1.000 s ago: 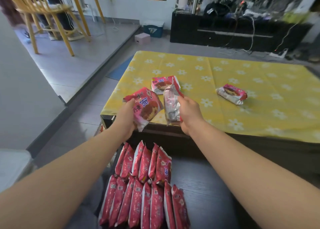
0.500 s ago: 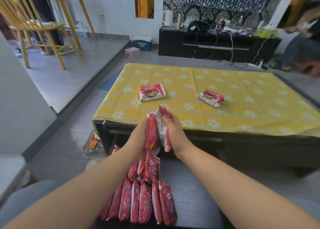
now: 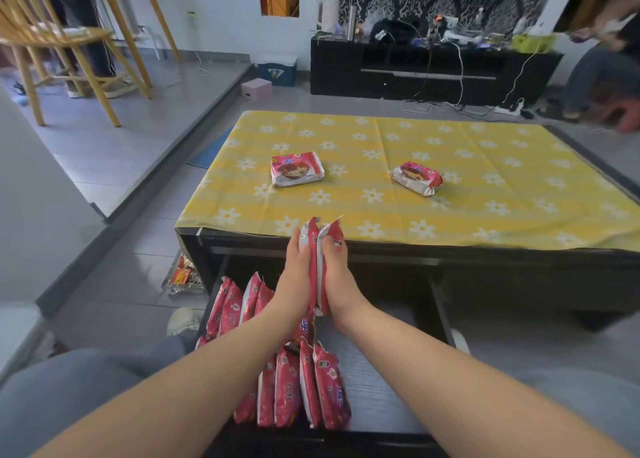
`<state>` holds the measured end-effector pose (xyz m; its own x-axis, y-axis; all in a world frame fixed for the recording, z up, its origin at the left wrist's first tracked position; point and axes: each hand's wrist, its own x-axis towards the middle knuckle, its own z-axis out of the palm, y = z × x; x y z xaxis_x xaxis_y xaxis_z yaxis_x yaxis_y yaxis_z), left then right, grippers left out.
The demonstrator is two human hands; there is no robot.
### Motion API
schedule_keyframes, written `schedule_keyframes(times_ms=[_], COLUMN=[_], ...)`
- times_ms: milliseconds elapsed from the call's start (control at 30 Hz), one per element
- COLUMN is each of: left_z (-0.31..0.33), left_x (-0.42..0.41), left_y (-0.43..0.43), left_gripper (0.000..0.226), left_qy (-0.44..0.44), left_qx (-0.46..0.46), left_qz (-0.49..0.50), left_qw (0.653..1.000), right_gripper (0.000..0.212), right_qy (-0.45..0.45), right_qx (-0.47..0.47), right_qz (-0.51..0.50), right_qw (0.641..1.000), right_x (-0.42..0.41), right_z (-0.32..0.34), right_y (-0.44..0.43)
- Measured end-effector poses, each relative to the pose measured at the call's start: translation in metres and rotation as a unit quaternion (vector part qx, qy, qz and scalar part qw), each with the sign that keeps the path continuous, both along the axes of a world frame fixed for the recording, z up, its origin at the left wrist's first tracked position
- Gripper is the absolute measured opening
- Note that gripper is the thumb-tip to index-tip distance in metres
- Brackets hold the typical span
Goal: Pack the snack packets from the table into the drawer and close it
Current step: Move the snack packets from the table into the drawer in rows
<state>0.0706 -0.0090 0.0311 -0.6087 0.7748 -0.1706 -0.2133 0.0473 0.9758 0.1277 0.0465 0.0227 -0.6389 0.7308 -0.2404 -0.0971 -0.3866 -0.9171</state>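
Note:
Two red snack packets (image 3: 317, 249) stand on edge, pressed together between my left hand (image 3: 295, 277) and my right hand (image 3: 336, 277), just above the open black drawer (image 3: 388, 388) under the table's front edge. Each hand grips one packet from its outer side. Several red packets (image 3: 294, 385) stand in rows in the drawer's left half. Two more packets lie flat on the yellow flowered tablecloth (image 3: 485, 187): one at the left (image 3: 298, 168), one further right (image 3: 417, 177).
The drawer's right half shows bare dark wood. A glass tray with wrappers (image 3: 181, 277) sits on the floor left of the table. A wooden chair (image 3: 65, 42) stands far left, a black TV cabinet (image 3: 426, 73) behind. A person sits at the far right (image 3: 602, 69).
Both hands came down from the table edge toward the drawer, bringing their two packets together on edge. The camera view pulled back and shows more of the drawer.

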Motion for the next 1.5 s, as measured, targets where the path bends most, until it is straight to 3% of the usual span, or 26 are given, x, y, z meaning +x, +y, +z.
schedule_keyframes(times_ms=[133,233,300,400,534,734,900,1067,1234,1367,1501], left_z=[-0.012,-0.018,-0.024,-0.033,-0.046,-0.051,-0.058,-0.059,-0.061,-0.066,-0.074], left_x=[-0.008,-0.014,-0.013,-0.014,-0.029,-0.038,-0.042,-0.042,-0.038,-0.031,-0.025], left_y=[-0.003,0.001,0.008,0.006,-0.007,-0.013,-0.012,-0.012,-0.007,0.006,0.023], left_gripper=[0.081,0.065,0.056,0.061,0.067,0.063,0.054,0.047,0.046,0.051,0.05], left_qy=[0.051,0.051,0.001,-0.132,-0.219,-0.278,-0.228,-0.279,-0.295,-0.277,-0.139], left_qx=[-0.047,-0.067,-0.056,-0.068,-0.069,-0.044,-0.075,-0.105,-0.129,-0.142,-0.175], left_qz=[-0.029,-0.028,-0.003,0.004,-0.006,-0.045,-0.01,0.013,0.032,0.008,-0.06], left_qw=[0.997,0.996,0.998,0.989,0.973,0.959,0.971,0.955,0.946,0.95,0.973], right_gripper=[0.054,0.063,0.074,0.079,0.045,0.078,0.081,0.036,0.026,0.038,0.051], right_qy=[-0.032,-0.097,-0.146,-0.181,-0.173,-0.176,-0.203,-0.228,-0.218,-0.216,-0.228], right_qx=[0.028,0.074,0.095,0.051,0.058,0.087,0.098,0.018,0.013,0.049,0.058], right_qz=[0.015,0.05,0.081,0.115,0.129,0.144,0.142,0.146,0.14,0.136,0.113], right_qw=[0.999,0.991,0.981,0.976,0.975,0.97,0.964,0.963,0.966,0.966,0.965], right_x=[0.0,0.004,0.007,0.014,0.027,0.039,0.04,0.041,0.039,0.032,0.033], right_z=[-0.007,-0.003,-0.003,-0.001,-0.005,-0.016,-0.022,-0.028,-0.04,-0.054,-0.068], right_y=[0.003,0.004,0.006,0.011,0.025,0.03,0.031,0.035,0.041,0.044,0.053])
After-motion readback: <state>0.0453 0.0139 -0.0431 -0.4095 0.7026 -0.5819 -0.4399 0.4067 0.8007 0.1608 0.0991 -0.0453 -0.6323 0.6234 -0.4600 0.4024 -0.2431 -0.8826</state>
